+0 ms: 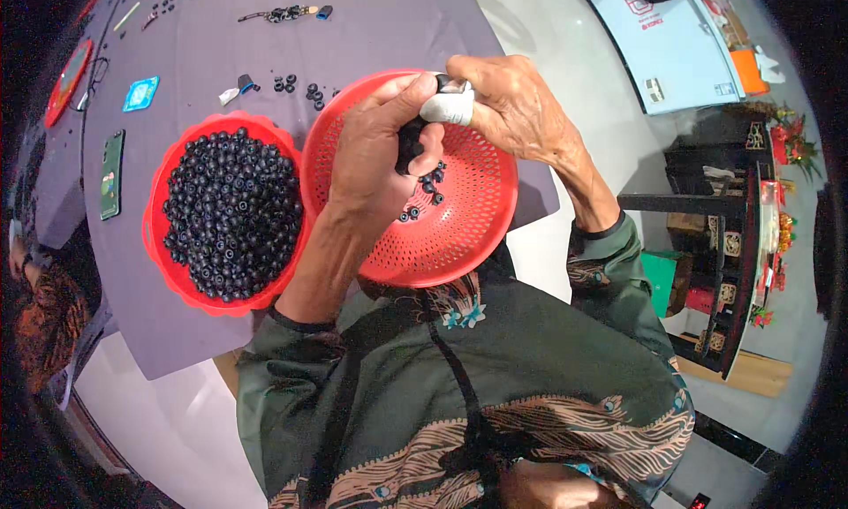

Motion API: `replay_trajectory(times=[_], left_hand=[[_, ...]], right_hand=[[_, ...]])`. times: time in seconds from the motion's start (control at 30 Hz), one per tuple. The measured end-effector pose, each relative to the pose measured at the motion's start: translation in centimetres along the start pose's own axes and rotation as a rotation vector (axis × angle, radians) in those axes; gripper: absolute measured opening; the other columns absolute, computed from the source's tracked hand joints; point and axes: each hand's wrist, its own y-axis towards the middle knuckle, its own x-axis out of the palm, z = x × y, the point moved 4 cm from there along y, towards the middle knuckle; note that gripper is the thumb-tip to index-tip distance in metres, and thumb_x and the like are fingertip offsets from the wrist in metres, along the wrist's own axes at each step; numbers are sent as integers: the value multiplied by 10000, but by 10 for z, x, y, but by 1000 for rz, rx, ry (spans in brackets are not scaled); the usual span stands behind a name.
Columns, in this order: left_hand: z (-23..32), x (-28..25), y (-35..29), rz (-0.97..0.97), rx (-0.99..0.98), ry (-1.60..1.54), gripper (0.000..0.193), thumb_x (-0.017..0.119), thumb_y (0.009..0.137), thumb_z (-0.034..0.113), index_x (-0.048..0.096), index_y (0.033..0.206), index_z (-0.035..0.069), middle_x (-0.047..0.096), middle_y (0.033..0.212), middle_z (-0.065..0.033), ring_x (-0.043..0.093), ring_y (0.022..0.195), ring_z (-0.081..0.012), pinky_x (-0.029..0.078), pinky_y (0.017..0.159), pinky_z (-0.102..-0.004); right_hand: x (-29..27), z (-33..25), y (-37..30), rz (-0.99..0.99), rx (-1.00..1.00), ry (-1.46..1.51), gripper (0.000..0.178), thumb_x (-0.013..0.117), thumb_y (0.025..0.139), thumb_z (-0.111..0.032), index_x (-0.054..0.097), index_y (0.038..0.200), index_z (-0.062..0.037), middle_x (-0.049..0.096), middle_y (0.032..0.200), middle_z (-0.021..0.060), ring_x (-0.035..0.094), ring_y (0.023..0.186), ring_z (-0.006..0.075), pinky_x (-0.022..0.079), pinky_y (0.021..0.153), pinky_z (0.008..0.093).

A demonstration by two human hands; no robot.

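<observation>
Both hands meet over a red perforated plastic basket (pixel 477 235). My left hand (pixel 371 151) is closed around several dark pieces (pixel 409 145), while its thumb reaches toward the right fingertips. My right hand (pixel 521 107) is closed, with white wrapping (pixel 449 108) on one digit. Between the fingertips is a small dark, shiny thing (pixel 450 83) whose kind I cannot make out. Several small black ring-like pieces (pixel 433 188) with centre holes lie in the basket. To the left, a red scalloped bowl (pixel 159 253) is heaped with similar black pieces (pixel 231 213).
The purple-covered table (pixel 185 341) holds loose black pieces (pixel 315 94), a small dark-blue and white item (pixel 246 83), a wristwatch (pixel 281 15), a blue square packet (pixel 141 94) and a green phone (pixel 111 175). Another person's arm (pixel 35 275) shows at far left. Dark furniture (pixel 698 204) stands right.
</observation>
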Motion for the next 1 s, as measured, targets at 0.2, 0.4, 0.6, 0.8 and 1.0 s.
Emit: replay_trajectory(times=[0.2, 0.4, 0.6, 0.8, 1.0], left_hand=[[-5, 6, 0, -121, -66, -217, 198, 532, 848, 211, 494, 852, 16, 480, 674, -24, 430, 486, -71, 321, 353, -184], [-7, 4, 1, -124, -57, -212, 206, 532, 846, 217, 486, 849, 16, 475, 669, -26, 427, 476, -74, 318, 346, -188], [-8, 2, -3, -37, -19, -154, 228, 555, 832, 231, 490, 857, 15, 479, 668, -29, 442, 473, -77, 317, 340, -187], [-6, 0, -4, -65, -5, -111, 207, 569, 821, 211, 498, 848, 19, 489, 677, -30, 457, 487, -78, 323, 343, -187], [-6, -1, -4, -33, 5, -134, 192, 554, 831, 194, 511, 875, 12, 498, 685, -29, 459, 492, -78, 324, 349, -188]], right_hand=[[-7, 2, 0, 112, 60, 82, 447, 680, 676, -409, 453, 610, -30, 339, 436, 61, 344, 390, 150, 276, 390, 308], [-8, 0, 3, 43, 89, 67, 462, 684, 661, -427, 461, 617, -24, 353, 433, 63, 355, 385, 164, 279, 391, 309], [-6, 0, 4, 14, 85, 92, 477, 675, 667, -447, 481, 636, -12, 360, 435, 77, 363, 394, 181, 292, 395, 327], [-7, -3, 5, -39, 92, 80, 456, 664, 686, -428, 489, 643, -10, 366, 439, 85, 357, 397, 189, 289, 398, 332], [-5, -5, 5, -36, 85, 129, 427, 649, 705, -402, 495, 653, -7, 330, 437, 96, 341, 390, 200, 278, 396, 336]])
